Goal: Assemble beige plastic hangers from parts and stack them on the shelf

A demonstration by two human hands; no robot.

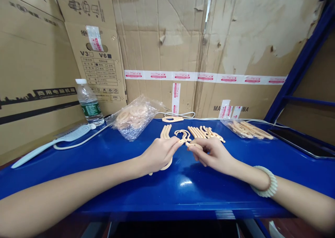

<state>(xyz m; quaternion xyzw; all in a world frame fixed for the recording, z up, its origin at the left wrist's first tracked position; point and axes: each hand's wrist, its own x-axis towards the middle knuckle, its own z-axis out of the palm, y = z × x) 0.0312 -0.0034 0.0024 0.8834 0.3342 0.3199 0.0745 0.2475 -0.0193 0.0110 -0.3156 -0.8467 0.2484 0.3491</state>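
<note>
My left hand (pixel 163 152) is closed on a beige plastic hanger part; its curved end (pixel 166 166) shows below the fingers and its tip pokes out at the thumb. In a pinch, my right hand (pixel 210 154) holds another beige hanger piece (pixel 194 145). The two tips are close together over the blue table, and I cannot tell whether they touch. Just beyond my hands lie beige hooks (pixel 184 133), a few straight strips (pixel 165 130) on the left, more strips (pixel 196 131) on the right and a heap of curved parts (pixel 210 133).
A clear bag of beige parts (pixel 133 116) and a water bottle (pixel 89 102) stand back left, near a pale hairbrush (pixel 75 133) and white cable (pixel 78 145). Another bag (pixel 248 129) and a dark tablet-like device (pixel 300 143) lie right. Cardboard (pixel 162 53) walls the blue table (pixel 131 192).
</note>
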